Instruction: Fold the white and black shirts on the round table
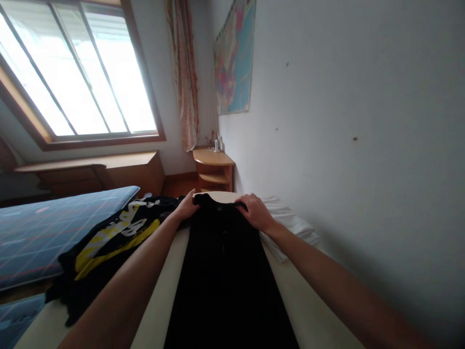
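Note:
A black garment point(225, 271), apparently a shirt, stretches lengthwise toward me over a cream-coloured surface point(163, 286). At its far end is a curved neckline with a small label. My left hand point(187, 207) grips the far left corner by the neckline, its fingers partly hidden behind the cloth. The far right corner is pinched in my right hand point(256, 212), thumb on the near side. Left of my left forearm lies a black garment with yellow and white print point(119, 237), crumpled.
White folded cloth point(290, 223) lies by the wall on the right. A blue plaid mattress point(54, 232) is on the left. Beyond stand a wooden corner shelf point(214, 157) with small items on top and a low wooden cabinet point(134, 162) under the window.

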{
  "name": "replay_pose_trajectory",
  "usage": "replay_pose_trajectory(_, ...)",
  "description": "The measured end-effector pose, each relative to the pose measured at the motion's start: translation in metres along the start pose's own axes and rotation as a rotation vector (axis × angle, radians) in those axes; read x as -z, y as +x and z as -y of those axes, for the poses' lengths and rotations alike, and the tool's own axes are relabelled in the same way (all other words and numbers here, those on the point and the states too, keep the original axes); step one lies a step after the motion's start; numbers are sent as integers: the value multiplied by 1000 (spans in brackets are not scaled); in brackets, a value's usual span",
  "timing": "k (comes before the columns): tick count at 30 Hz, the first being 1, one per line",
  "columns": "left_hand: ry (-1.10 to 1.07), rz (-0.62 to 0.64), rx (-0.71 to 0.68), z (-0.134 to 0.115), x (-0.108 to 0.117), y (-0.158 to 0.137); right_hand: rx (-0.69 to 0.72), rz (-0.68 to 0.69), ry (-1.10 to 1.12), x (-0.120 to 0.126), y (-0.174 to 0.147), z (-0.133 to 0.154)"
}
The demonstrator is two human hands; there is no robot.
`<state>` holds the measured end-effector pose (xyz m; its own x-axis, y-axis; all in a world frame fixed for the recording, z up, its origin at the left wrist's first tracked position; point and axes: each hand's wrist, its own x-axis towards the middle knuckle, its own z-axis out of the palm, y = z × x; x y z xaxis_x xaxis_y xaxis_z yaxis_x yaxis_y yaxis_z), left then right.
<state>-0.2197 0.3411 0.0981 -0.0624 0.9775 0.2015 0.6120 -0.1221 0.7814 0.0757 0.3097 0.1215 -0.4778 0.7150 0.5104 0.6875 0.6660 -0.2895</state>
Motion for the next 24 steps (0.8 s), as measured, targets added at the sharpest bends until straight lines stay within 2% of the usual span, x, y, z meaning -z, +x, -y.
replay_pose_trajectory(5, -121, 51, 55, -20, 17, -3, 18, -22, 25, 3, -3, -1)
replay_pose_trajectory(10, -218, 100, 93, -48, 43, -35, -2, -32, -16, 19, -2, 15)
replay_pose_trajectory(16, -277, 113, 50, -71, 72, -105, 90, -62, -34, 66, -23, 62)
replay_pose_trajectory(19, -276, 119, -27, -81, 82, -144, 118, -62, -33, 91, -47, 90)
replay_pose_trajectory(24, -154, 185, -137, -105, 98, -216, 203, -50, -29, 124, -100, 132)
